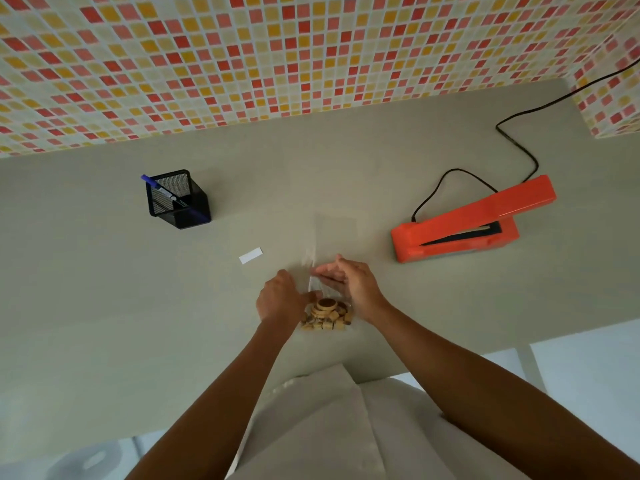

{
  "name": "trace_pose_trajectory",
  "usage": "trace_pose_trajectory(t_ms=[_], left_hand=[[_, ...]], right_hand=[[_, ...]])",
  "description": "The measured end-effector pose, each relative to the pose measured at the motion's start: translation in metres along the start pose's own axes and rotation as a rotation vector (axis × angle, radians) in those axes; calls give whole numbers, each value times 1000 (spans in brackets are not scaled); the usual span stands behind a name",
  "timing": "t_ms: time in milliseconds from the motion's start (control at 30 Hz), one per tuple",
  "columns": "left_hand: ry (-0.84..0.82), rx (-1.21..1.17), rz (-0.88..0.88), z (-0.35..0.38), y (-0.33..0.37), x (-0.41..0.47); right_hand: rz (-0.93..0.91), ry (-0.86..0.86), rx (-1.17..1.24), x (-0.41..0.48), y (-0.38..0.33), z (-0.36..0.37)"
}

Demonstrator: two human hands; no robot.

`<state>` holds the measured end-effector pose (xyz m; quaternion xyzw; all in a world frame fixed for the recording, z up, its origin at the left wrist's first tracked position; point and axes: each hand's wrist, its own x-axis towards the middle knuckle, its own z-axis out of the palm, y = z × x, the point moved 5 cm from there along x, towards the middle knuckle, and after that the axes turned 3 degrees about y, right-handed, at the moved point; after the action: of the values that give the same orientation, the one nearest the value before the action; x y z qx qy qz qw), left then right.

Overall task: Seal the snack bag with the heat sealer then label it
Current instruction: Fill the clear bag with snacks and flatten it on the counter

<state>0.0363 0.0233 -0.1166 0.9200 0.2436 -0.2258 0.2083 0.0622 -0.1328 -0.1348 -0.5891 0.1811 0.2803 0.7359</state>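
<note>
Both bare forearms reach forward over the grey table (104,306). Left hand (281,299) lies palm down at the 9 o'clock side of the clear snack bag (327,292), fingers curled at its edge; right hand (349,282) cups the bag's 3 o'clock side with fingers spread narrow. Biscuits fill the bag's near end. A white label (250,255) lies at 10 o'clock, a pen holder (178,199) beyond it, and the orange heat sealer (471,220) sits open at 2 o'clock

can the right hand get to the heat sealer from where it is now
Probably yes. The right hand is at the snack bag, and only bare table lies between it and the orange heat sealer on that side, whose arm is raised.
</note>
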Motion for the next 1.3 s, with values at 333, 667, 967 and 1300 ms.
trace_pose_trajectory(t_ms=[333, 667, 967, 1300], left_hand=[[10, 33, 16, 4, -2, 5], [57, 62, 17, 1, -7, 3], [98, 82, 27, 3, -10, 0], [109, 111, 57, 3, -9, -1]], right_hand=[[-54, 57, -38, 42, -30, -2], [-238, 204, 60, 77, -61, -2], [-91, -190, -97, 30, -26, 26], [-37, -266, -343, 34, -16, 31]])
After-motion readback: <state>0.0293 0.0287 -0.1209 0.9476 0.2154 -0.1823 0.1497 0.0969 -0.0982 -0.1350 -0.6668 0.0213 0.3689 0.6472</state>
